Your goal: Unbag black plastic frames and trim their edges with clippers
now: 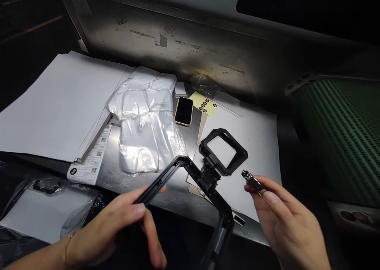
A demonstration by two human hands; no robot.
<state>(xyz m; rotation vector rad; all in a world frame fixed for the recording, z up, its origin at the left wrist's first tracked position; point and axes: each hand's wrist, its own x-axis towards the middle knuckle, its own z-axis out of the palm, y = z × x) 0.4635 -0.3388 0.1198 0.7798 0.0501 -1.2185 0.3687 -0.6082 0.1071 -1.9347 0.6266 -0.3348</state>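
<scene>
Head view: we find the left hand [114,216] closed on one leg of a black angled frame [194,175], thumb above and fingers beneath. The grip lies at the near left end of this leg; from there the frame rises away to a bend, then descends to the right, past a block-like joint [208,177], toward the lower edge of the view. The bulk of the frame thus lies to the right of the gripping fingers, above the near edge of the metal table [111,177]. The right hand [289,220] pinches a small black part [252,182] between thumb and fingers; its free end projects beyond the fingertips toward the frame, and we see the two well apart. Between them and farther back, a black rectangular ring [240,153] appears over a white sheet [261,137]; we cannot tell whether it is attached to the joint. Behind the frame we note clear plastic bags [142,131] tied in bundles, a phone [184,111] just beside them, and a yellow sticker sheet [197,100].
</scene>
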